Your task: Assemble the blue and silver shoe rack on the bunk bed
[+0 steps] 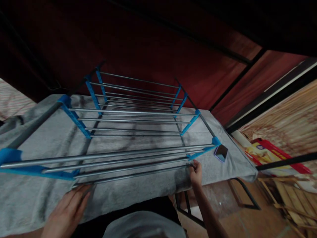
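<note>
We take the rack [133,132] as our landmark: a frame of silver metal rods set in blue plastic side brackets, standing in tiers on a grey cloth [44,142] that covers a table.

At the rack's near left corner, our left hand [65,211] lies flat and released, fingers stretched out, with the fingertips just under the left end of the nearest rod [133,174]; we cannot tell whether they touch it. Left of the rack, beyond the cloth's edge, a striped pale fabric [12,99] shows in the dimness.

Behind the rack a dark red wall [138,43] fills the view, crossed by black bars.

At the rack's near right corner, our right hand [196,172] is closed round the right end of that nearest rod, pinching it where it meets the blue bracket [200,152]. Just right of that corner, a phone [221,152] lies on the cloth, dark screen up, close to the rack's blue corner piece but apart from our hand.

Further right of the rack, down past the table's edge, a red and yellow printed package [272,155] rests on the floor, with pale wooden slats [289,195] beside it. A black bar [284,162] crosses in front of the package.
</note>
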A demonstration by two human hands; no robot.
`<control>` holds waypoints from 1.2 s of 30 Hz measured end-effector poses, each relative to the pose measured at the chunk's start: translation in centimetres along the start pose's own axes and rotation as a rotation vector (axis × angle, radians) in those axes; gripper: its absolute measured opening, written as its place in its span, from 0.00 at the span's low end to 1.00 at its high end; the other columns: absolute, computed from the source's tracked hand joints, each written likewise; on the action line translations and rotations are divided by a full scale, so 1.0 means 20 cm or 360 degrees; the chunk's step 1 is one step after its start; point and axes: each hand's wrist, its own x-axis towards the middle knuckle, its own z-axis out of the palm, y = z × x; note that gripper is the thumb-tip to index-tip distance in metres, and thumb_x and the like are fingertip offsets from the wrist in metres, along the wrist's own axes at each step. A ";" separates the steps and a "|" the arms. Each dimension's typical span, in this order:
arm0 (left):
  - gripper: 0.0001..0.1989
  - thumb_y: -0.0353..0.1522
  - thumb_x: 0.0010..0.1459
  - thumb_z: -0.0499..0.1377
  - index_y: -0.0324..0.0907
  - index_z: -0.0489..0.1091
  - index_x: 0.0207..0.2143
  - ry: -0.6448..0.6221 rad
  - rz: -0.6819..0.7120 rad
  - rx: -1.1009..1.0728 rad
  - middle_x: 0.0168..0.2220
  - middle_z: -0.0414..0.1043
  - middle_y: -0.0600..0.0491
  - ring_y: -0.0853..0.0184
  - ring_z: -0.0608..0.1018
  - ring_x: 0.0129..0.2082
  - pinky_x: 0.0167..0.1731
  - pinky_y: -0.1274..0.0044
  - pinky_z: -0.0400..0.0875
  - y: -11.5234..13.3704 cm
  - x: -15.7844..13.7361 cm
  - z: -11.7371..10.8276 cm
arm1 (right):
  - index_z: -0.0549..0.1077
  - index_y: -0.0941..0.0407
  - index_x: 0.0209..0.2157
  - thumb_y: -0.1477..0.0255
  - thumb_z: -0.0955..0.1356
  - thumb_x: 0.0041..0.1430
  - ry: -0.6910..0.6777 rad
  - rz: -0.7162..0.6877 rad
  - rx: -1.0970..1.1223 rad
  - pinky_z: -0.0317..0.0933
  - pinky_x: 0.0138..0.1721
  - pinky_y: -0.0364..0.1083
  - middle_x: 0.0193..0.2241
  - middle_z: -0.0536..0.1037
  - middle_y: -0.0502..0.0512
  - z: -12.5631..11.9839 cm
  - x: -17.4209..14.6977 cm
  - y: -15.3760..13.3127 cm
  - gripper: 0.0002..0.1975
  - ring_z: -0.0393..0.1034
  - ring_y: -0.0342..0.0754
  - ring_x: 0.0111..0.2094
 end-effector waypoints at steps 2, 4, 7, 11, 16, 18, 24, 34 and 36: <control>0.20 0.38 0.67 0.47 0.49 0.66 0.58 0.0012 0.0274 0.0061 0.52 0.76 0.48 0.53 0.77 0.53 0.53 0.61 0.71 0.03 0.04 0.05 | 0.68 0.54 0.48 0.65 0.66 0.50 -0.0013 -0.0053 -0.0027 0.61 0.57 0.59 0.46 0.72 0.58 0.00 -0.04 -0.01 0.21 0.67 0.55 0.50; 0.20 0.38 0.67 0.48 0.47 0.69 0.57 0.0009 0.0363 0.0056 0.53 0.76 0.48 0.56 0.77 0.52 0.53 0.66 0.70 0.06 0.09 0.08 | 0.68 0.54 0.48 0.66 0.66 0.50 -0.0012 -0.0133 -0.0068 0.59 0.58 0.59 0.47 0.70 0.59 0.01 -0.07 -0.02 0.21 0.65 0.56 0.52; 0.21 0.41 0.67 0.49 0.46 0.70 0.57 -0.0075 0.0338 0.0045 0.54 0.76 0.48 0.58 0.78 0.51 0.51 0.68 0.71 0.12 0.17 0.13 | 0.67 0.54 0.50 0.68 0.65 0.51 -0.0010 -0.0224 -0.0116 0.58 0.59 0.59 0.48 0.68 0.59 0.01 -0.09 -0.03 0.23 0.64 0.56 0.53; 0.20 0.38 0.68 0.48 0.45 0.74 0.54 -0.0099 0.0331 0.0129 0.51 0.77 0.47 0.57 0.79 0.47 0.49 0.66 0.71 0.16 0.21 0.18 | 0.68 0.54 0.49 0.70 0.64 0.51 -0.0064 -0.0263 -0.0133 0.59 0.57 0.60 0.46 0.69 0.59 -0.01 -0.09 -0.04 0.21 0.64 0.56 0.51; 0.28 0.22 0.62 0.44 0.46 0.73 0.57 -0.0226 0.0487 0.0214 0.54 0.76 0.48 0.60 0.77 0.51 0.52 0.67 0.69 0.17 0.20 0.23 | 0.70 0.55 0.48 0.72 0.63 0.52 -0.0079 -0.0297 -0.0119 0.59 0.56 0.59 0.46 0.70 0.60 -0.02 -0.10 -0.07 0.20 0.65 0.55 0.50; 0.32 0.19 0.59 0.42 0.47 0.73 0.57 -0.0257 0.0483 0.0231 0.53 0.76 0.48 0.60 0.78 0.50 0.53 0.67 0.68 0.19 0.22 0.24 | 0.70 0.54 0.48 0.73 0.63 0.53 -0.0081 -0.0293 -0.0105 0.59 0.56 0.59 0.47 0.70 0.59 -0.02 -0.11 -0.09 0.19 0.65 0.55 0.50; 0.29 0.19 0.59 0.44 0.44 0.75 0.54 -0.0316 0.0453 0.0221 0.51 0.77 0.45 0.57 0.78 0.50 0.52 0.65 0.69 0.25 0.33 0.24 | 0.70 0.54 0.50 0.75 0.61 0.54 -0.0130 -0.0351 -0.0085 0.60 0.57 0.59 0.47 0.71 0.59 -0.02 -0.13 -0.14 0.20 0.66 0.54 0.51; 0.28 0.21 0.56 0.45 0.44 0.76 0.51 -0.0215 0.0344 0.0194 0.50 0.79 0.47 0.59 0.80 0.50 0.55 0.67 0.69 0.20 0.24 0.31 | 0.71 0.52 0.53 0.78 0.59 0.58 -0.0219 -0.0864 -0.0741 0.49 0.61 0.70 0.55 0.70 0.61 0.01 -0.18 -0.16 0.23 0.61 0.60 0.60; 0.28 0.21 0.56 0.45 0.44 0.76 0.52 -0.0196 0.0376 0.0180 0.50 0.79 0.48 0.59 0.80 0.50 0.53 0.67 0.70 0.20 0.24 0.31 | 0.72 0.50 0.53 0.78 0.59 0.58 -0.0300 -0.0869 -0.0723 0.51 0.61 0.69 0.55 0.72 0.59 0.04 -0.21 -0.17 0.23 0.63 0.59 0.59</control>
